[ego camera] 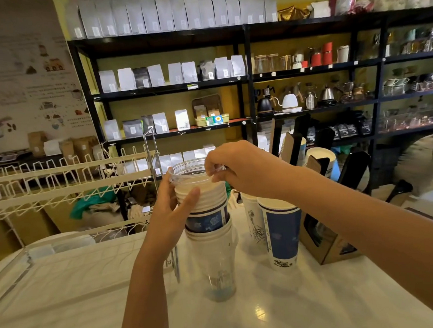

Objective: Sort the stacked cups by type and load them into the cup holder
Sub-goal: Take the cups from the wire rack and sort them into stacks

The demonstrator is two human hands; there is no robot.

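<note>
Head view looks down on a mixed stack of cups (209, 230) standing on the white counter (66, 299), just in front of the person. A clear plastic cup (188, 172) sits nested at the very top, above a run of white paper rims, a blue-patterned paper cup, and a frosted plastic cup at the base.

The right hand (241, 172) reaches over from the right, its fingers narrowed in a pinch on the clear cup's rim. The left hand (172, 209) wraps the paper rims just below, thumb in front, steadying the stack.

I judge these cups very light and easily dented; the clear one looks thin, slick and springy, so the rolled rim is the stiffest place to hold it. Nested cups tend to cling, so a slight twist while the lower hand grips firmly should free it without dragging its neighbour along.

Just right of the stack stand two tall paper cups (280, 233), touching, one white and one blue. A cardboard box (324, 246) lies beyond them. To the left a white wire rack (66, 173) stretches across; whether that is the cup holder I cannot tell.
</note>
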